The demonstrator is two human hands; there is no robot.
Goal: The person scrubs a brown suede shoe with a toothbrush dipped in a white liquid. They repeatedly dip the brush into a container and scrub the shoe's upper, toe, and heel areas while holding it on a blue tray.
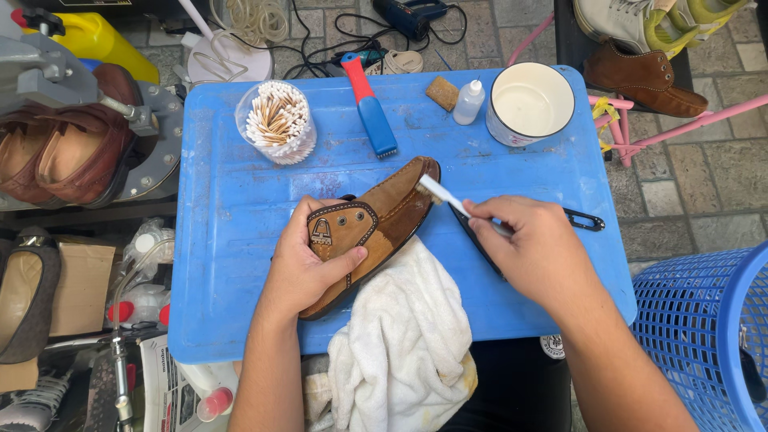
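Working over a blue table [240,240] set on grey pavers, with a white towel [404,336] hanging off the near edge. Lying heel-down on that towel and table, toe pointing away: a brown shoe [376,228]. Gripping the shoe's heel and collar with the left hand [308,260], fingers wrapped, thumb pressing on the tongue. Pinching a white brush [436,192] in the right hand [532,244], fingers closed round the handle, bristles touching the toe. Doing this well, by my judgement: keeping the left grip firm so the shoe is not rocking, stroking lightly in one direction, not grinding bristles into the nap. Standing behind: a cup of swabs [276,120], a blue brush [370,104], a small bottle [469,102], a white tin [530,104]. Sitting at right: a blue basket [704,336].
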